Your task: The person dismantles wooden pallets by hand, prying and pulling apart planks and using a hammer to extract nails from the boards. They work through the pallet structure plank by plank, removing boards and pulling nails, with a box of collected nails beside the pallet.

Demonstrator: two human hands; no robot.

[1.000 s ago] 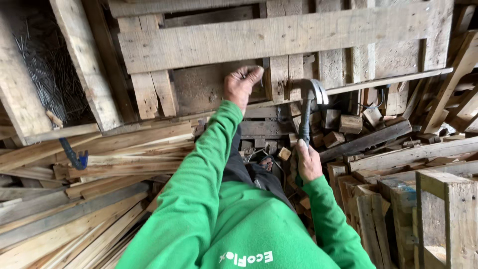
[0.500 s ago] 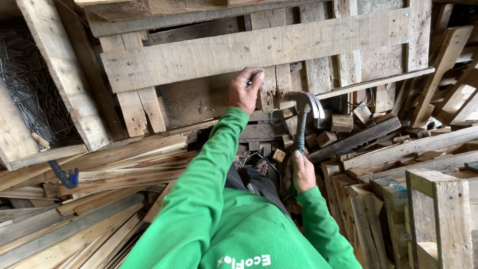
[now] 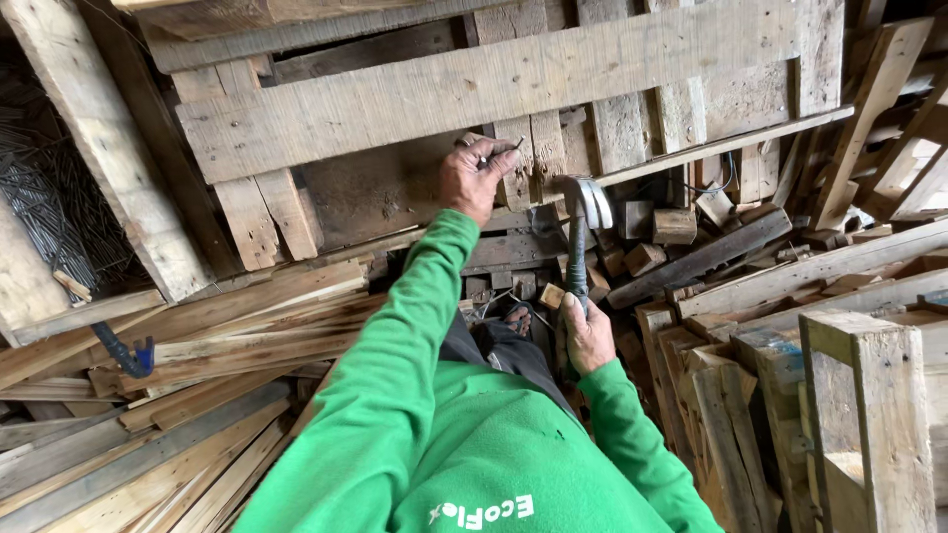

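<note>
My left hand reaches out in a green sleeve and pinches a small nail against the lower edge of a wide grey plank of a wooden pallet leaning upright in front of me. My right hand grips the dark handle of a claw hammer. The hammer stands upright, its steel head just right of and below my left hand, a short way off the pallet.
Loose wooden slats lie piled at the left, with a blue-handled tool among them. Small wood blocks and long boards lie at the right. A rough wooden frame stands at the near right. Dark wire mesh at far left.
My left hand has shifted slightly right along the plank and now pinches a nail. The hammer head has come up closer to that hand. My view has moved nearer the pallet.
</note>
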